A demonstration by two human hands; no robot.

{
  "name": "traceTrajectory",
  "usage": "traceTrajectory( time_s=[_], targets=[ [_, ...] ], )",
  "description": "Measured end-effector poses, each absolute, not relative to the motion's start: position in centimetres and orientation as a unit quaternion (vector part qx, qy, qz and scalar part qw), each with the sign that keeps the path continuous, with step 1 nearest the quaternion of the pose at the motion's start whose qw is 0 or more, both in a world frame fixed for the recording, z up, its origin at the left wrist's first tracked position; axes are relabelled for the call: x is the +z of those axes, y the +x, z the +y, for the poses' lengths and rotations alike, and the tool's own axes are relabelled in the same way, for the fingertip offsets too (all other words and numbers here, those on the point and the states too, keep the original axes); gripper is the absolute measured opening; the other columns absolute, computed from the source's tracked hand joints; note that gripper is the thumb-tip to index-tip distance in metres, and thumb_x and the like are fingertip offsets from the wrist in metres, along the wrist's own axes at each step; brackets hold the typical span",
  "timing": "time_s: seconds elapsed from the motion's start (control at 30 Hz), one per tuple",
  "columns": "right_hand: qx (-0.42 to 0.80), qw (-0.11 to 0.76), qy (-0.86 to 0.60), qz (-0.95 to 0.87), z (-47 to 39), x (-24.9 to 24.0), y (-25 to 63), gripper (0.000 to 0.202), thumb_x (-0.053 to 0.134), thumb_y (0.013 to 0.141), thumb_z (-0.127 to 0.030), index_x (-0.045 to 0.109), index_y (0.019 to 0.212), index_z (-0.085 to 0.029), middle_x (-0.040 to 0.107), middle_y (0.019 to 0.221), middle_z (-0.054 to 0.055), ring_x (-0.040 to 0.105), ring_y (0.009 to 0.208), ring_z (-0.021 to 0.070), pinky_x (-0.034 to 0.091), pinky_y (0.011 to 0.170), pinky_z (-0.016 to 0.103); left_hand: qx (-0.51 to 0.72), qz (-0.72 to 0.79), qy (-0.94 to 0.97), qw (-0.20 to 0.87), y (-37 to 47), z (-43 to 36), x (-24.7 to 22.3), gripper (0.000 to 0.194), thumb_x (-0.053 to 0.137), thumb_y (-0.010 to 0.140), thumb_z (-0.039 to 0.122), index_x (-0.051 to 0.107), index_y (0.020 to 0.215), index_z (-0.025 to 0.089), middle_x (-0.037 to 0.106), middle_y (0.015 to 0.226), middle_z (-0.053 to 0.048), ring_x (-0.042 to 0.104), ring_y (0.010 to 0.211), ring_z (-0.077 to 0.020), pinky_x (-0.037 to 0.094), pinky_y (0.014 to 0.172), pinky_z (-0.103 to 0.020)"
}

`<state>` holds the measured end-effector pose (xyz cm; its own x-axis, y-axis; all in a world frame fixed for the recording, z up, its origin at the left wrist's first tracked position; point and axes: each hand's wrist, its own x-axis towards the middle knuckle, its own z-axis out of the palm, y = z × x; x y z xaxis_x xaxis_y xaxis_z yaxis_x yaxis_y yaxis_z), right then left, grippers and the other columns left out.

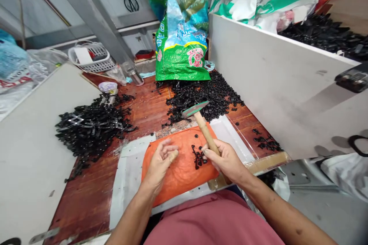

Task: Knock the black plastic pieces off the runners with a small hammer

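Note:
My right hand [222,157] is wrapped around the wooden handle of a hammer [207,132]. The hammer's metal head, with green along it, is raised toward the far side of an orange cloth pad [172,176]. Over the pad's left part, my left hand [163,159] hovers with loosely curled fingers somewhat apart, and no object shows in it. Small black plastic pieces on a branching sprue [197,157] lie on the pad beside my right hand. A single black bit [196,136] rests farther back on the cloth.
Black branching parts [92,126] are heaped at left; a pile of small black pieces [212,99] lies behind the pad, below a green sack [182,61]. White panels [264,80] flank the reddish wooden table [83,199]. A metal flask [135,75] and a white basket [99,65] stand back left.

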<state>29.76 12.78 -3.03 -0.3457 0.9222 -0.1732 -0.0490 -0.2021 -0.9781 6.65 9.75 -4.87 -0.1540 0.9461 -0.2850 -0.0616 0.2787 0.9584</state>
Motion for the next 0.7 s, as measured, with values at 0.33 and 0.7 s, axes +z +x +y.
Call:
traceTrajectory(
  time_s=[0.33,0.7],
  targets=[
    [0.630,0.399,-0.350,-0.566,11.2,-3.2,29.1,0.015,0.069,0.087,-0.033,0.064,0.088,-0.019,0.065,0.081,0.001,0.061,0.075,0.0162,0.050,0.073,0.027,0.371,0.562,0.521,0.525,9.0,10.0,-3.9,0.039,0.055,0.093,0.055,0.067,0.088,0.018,0.068,0.087,-0.004,0.061,0.086,-0.0187,0.049,0.084,-0.030],
    [0.431,0.286,-0.535,-0.668,8.1,-4.7,37.1,0.022,0.049,0.103,-0.036,0.066,0.104,-0.022,0.064,0.077,-0.001,0.058,0.069,0.0169,0.044,0.063,0.026,0.175,0.594,0.636,0.461,7.0,7.6,-4.0,0.040,0.042,0.100,0.048,0.056,0.076,0.020,0.051,0.070,0.003,0.048,0.067,-0.0138,0.034,0.065,-0.025]
  ],
)
